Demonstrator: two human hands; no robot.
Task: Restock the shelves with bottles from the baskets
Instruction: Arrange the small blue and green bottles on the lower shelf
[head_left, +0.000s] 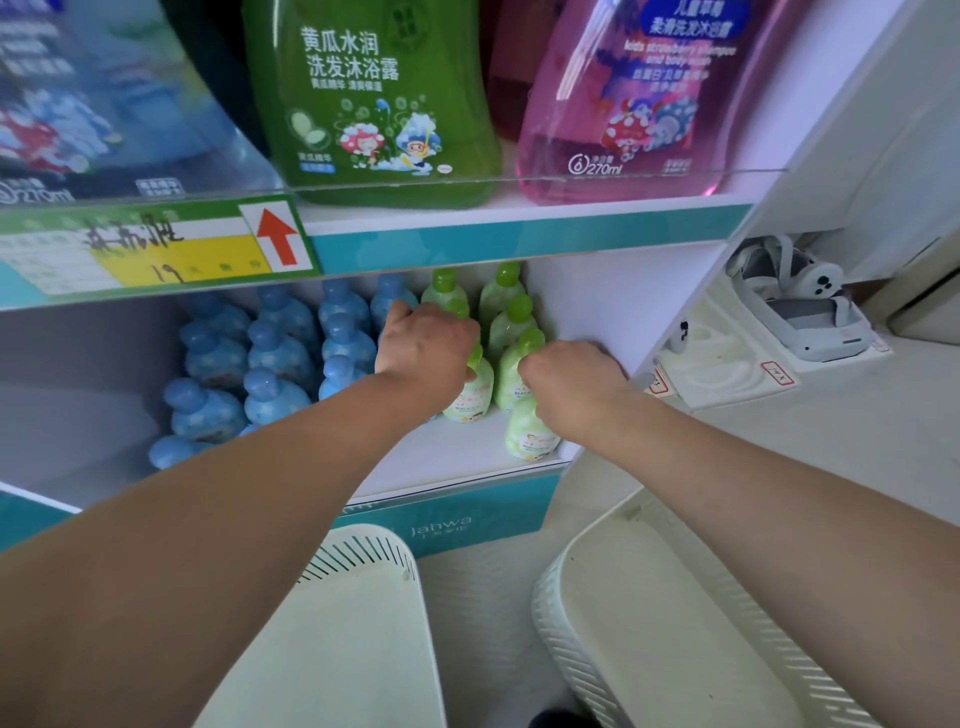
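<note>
My left grip (426, 345) is clenched over the cap of a green bottle (474, 392) standing on the lower shelf (441, 457), its fingers curled down out of my sight behind the knuckles. My right grip (574, 387) is closed the same way on the top of the front green bottle (527, 439), just beside the shelf's right wall; that cap is fully hidden under it.

More small green bottles (511, 317) stand in rows behind these two, and blue bottles (280, 358) fill the shelf to their left; the small labels are too blurred to read.

Above, a big green bottle (374, 104) reads "黄瓜水润 洗发沐浴露", and a pink bottle (639, 104) reads "kids strawberry shampoo" and "270ml". Both are cut off at the top. A shelf tag (156, 249) carries a red arrow, a handwritten "19" and scrawl I cannot make out. The base panel (441, 525) says "Jahwa".

Two white baskets (363, 545) (550, 603) sit on the floor below, partly covered by my forearms.
</note>
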